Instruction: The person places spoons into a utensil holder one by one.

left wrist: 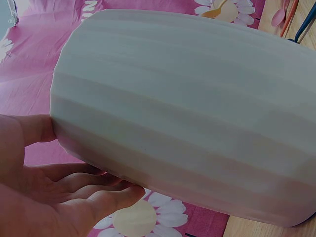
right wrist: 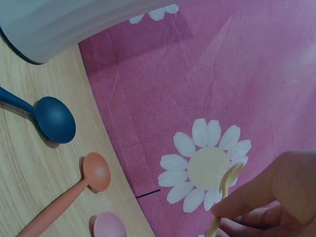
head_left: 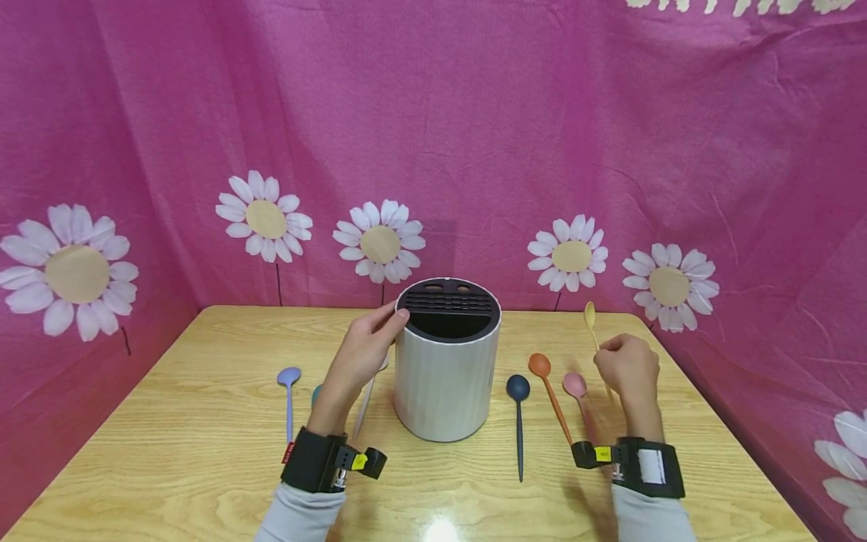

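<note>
A ribbed white utensil holder [head_left: 443, 384] with a black slotted lid [head_left: 450, 301] stands upright on the table. At its upper left side is my left hand [head_left: 362, 346], thumb touching the rim and the other fingers lying fairly straight along the wall, as the left wrist view shows. My right hand [head_left: 630, 365] pinches a yellow spoon [head_left: 590, 315] by its handle, bowl upward, at the table's right. In the right wrist view the spoon's bowl [right wrist: 231, 177] rises above the thumb and index finger. Whether its lower end touches the table, I cannot tell.
Right of the holder lie a dark blue spoon [head_left: 518, 388], an orange spoon [head_left: 539, 366] and a pink spoon [head_left: 574, 385]. To its left are a lilac spoon [head_left: 289, 376], a teal piece [head_left: 316, 394] and a pale handle [head_left: 364, 410], partly behind my left arm.
</note>
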Tool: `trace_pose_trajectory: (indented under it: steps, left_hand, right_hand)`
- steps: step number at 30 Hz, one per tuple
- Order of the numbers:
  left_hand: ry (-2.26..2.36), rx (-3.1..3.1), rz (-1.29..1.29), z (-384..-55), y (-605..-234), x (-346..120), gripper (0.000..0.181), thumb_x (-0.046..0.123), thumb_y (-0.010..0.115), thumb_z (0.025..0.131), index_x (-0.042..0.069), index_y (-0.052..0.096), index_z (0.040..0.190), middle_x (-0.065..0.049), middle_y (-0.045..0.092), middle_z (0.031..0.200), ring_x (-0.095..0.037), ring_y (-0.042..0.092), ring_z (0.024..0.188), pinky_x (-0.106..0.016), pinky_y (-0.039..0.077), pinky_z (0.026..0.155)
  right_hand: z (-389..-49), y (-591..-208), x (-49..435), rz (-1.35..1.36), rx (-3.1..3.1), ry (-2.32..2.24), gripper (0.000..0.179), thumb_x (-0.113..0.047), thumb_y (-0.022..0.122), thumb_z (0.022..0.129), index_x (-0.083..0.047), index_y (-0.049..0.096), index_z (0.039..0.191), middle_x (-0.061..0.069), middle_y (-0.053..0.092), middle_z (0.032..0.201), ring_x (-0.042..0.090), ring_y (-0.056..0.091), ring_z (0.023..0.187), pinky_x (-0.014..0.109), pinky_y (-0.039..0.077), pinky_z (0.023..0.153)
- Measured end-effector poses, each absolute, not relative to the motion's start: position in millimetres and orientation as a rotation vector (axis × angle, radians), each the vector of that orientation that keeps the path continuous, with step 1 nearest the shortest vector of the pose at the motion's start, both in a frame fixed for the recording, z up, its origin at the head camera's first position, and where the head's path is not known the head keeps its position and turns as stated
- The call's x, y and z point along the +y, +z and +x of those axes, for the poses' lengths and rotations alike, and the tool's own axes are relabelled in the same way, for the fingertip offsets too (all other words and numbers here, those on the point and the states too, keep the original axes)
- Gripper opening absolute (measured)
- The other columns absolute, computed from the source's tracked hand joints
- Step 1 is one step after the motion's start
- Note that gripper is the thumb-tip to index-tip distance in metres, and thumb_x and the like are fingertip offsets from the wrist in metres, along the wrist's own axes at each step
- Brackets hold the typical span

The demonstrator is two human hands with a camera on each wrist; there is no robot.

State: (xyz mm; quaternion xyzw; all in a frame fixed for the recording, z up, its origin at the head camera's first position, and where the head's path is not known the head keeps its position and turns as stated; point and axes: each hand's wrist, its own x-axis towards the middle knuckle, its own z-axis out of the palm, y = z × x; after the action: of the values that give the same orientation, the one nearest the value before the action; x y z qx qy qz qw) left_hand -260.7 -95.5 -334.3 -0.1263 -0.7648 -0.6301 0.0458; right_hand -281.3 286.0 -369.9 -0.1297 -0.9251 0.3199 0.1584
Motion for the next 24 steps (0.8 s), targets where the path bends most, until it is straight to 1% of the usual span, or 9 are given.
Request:
trace_pose_trajectory:
  steps: [3, 5, 9, 14, 19, 21, 24]
  left_hand:
    - [-1.917, -2.323, -0.394, -262, -337, -97, 0.046, 0.035, 0.052, 0.102, 0.014, 0.048, 0.143, -0.012, 0.056, 0.096, -0.008, 0.03, 0.042, -0.02, 0.028, 0.042]
    - [-1.91, -2.319, -0.398, -262, -337, -97, 0.046, 0.036, 0.052, 0.102, 0.014, 0.049, 0.143, -0.011, 0.057, 0.098, -0.009, 0.03, 0.043, -0.02, 0.028, 0.042]
    - [-1.908, -2.318, -0.395, -262, -336, -96, 0.045, 0.035, 0.052, 0.102, 0.013, 0.05, 0.142, -0.01, 0.058, 0.097, -0.01, 0.03, 0.044, -0.02, 0.028, 0.042]
    - [-1.916, -2.322, -0.388, -261, -336, -96, 0.045, 0.036, 0.051, 0.102, 0.014, 0.05, 0.142, -0.011, 0.056, 0.095, -0.011, 0.03, 0.045, -0.02, 0.028, 0.042]
    - [-1.922, -2.318, -0.393, -262, -336, -97, 0.046, 0.035, 0.052, 0.102, 0.014, 0.049, 0.142, -0.011, 0.057, 0.101, -0.01, 0.031, 0.045, -0.02, 0.028, 0.043]
    - [-1.927, -2.324, -0.388, -262, -336, -97, 0.045, 0.035, 0.052, 0.103, 0.013, 0.049, 0.142, -0.012, 0.056, 0.101, -0.009, 0.03, 0.045, -0.021, 0.028, 0.043]
    - [-1.93, -2.339, -0.374, -260, -333, -96, 0.046, 0.032, 0.05, 0.103, 0.011, 0.047, 0.144, -0.013, 0.056, 0.102, -0.008, 0.03, 0.044, -0.021, 0.027, 0.043]
  right_hand:
    - [-282, -369, 285, -0.359, -2.628, 0.909, 0.023, -0.01, 0.056, 0.084, 0.007, 0.065, 0.096, 0.026, 0.063, 0.097, 0.046, 0.051, 0.094, 0.055, 0.041, 0.077]
    - [-282, -368, 283, -0.356, -2.612, 0.913, 0.025, -0.012, 0.057, 0.085, 0.008, 0.066, 0.096, 0.025, 0.063, 0.097, 0.045, 0.052, 0.093, 0.054, 0.042, 0.077]
    - [-283, -367, 280, -0.354, -2.579, 0.94, 0.026, -0.016, 0.059, 0.086, 0.008, 0.067, 0.095, 0.024, 0.064, 0.095, 0.039, 0.053, 0.089, 0.047, 0.043, 0.07]
    - [-283, -367, 276, -0.36, -2.563, 0.982, 0.026, -0.017, 0.059, 0.087, 0.007, 0.068, 0.094, 0.021, 0.065, 0.091, 0.034, 0.053, 0.084, 0.039, 0.042, 0.061]
    - [-284, -366, 272, -0.374, -2.556, 1.032, 0.027, -0.019, 0.059, 0.089, 0.006, 0.067, 0.096, 0.019, 0.066, 0.087, 0.032, 0.053, 0.085, 0.035, 0.043, 0.058]
    - [-285, -365, 271, -0.37, -2.546, 1.039, 0.027, -0.019, 0.059, 0.089, 0.005, 0.067, 0.096, 0.018, 0.066, 0.086, 0.031, 0.053, 0.084, 0.033, 0.044, 0.057]
    - [-285, -364, 268, -0.346, -2.526, 1.043, 0.025, -0.019, 0.059, 0.088, 0.003, 0.067, 0.095, 0.015, 0.067, 0.084, 0.029, 0.059, 0.078, 0.031, 0.045, 0.055]
